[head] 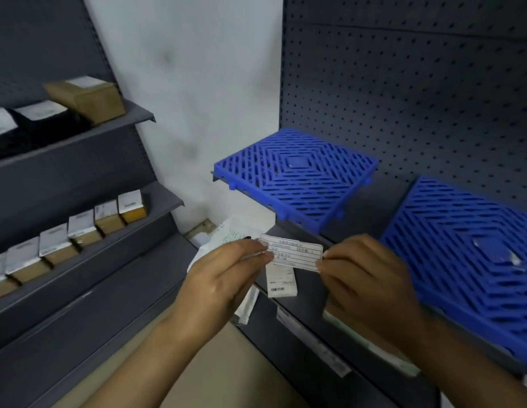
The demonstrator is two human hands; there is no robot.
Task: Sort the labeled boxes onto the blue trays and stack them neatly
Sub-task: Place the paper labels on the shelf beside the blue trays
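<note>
- Between my two hands, right in the middle of the view, is a small white paper label with ruled lines and print too blurry to read.
- My left hand pinches its left end with thumb and fingertips, other fingers loosely curled.
- My right hand pinches the right end the same way, so the label is stretched flat in the air, touching no shelf.
- Just past the label sits the near-left blue tray on the right-hand shelf. Nothing's on it, and its front edge hangs a little over the shelf lip.
- A second blue tray is beside it to the right, with a dark strip of bare shelf between them. It has a few white scraps near its centre.
- Off to my left, a row of brown boxes with white labels lines the middle shelf, close to its front edge.
- One bigger brown box sits at the end of the top shelf.
- Below my hands there's a white tag with a barcode on the lower shelf edge, plus some white packets down in the corner.
</note>
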